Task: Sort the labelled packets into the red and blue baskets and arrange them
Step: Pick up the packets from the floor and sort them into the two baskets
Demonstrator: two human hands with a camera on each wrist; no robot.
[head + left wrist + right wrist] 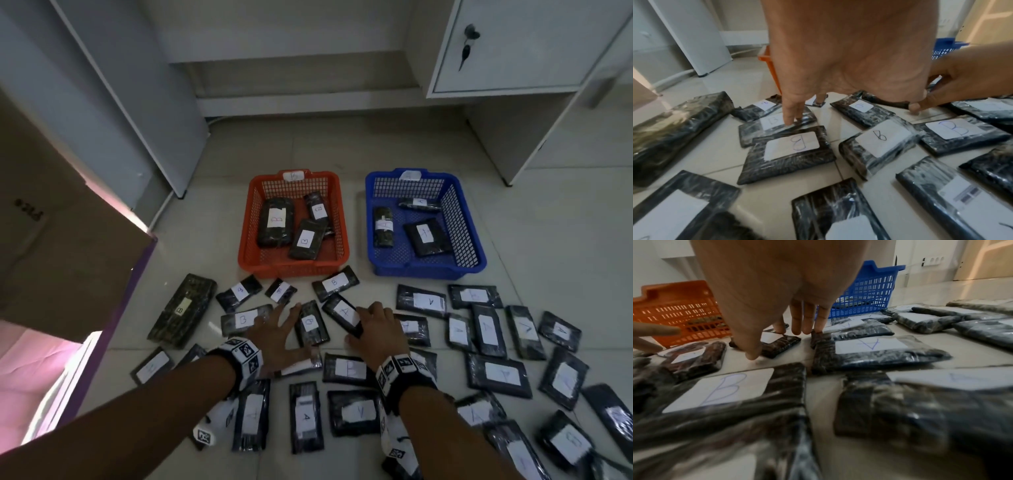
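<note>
Pale floor tiles (342,150) carry everything, with white cabinet panels behind. At the far left of the head view a brown cardboard box (61,222) leans in, and a long camouflage-wrapped packet marked B (183,314) lies just right of it. Black plastic-wrapped packets with white A or B labels are scattered across the lower half of the frame.

Left of centre, the left hand (275,334) reaches down with straight, spread fingers (791,113); their tips rest on a flat B packet (244,319), and the thumb lies beside a second B packet (311,323) between the two hands. Nothing is gripped.

Above the hands, the red basket (250,219) stands on the floor with three B packets plainly visible inside. An upright white tag sits on its far rim.

Right of centre, the right hand (373,334) pinches the near end of an A packet (340,311), thumb on one edge and fingertips (797,327) on top and along the other.

Further right, the blue basket (466,222) stands beside the red one, apart from it, holding three A packets. More A packets cover the floor at the right.
</note>
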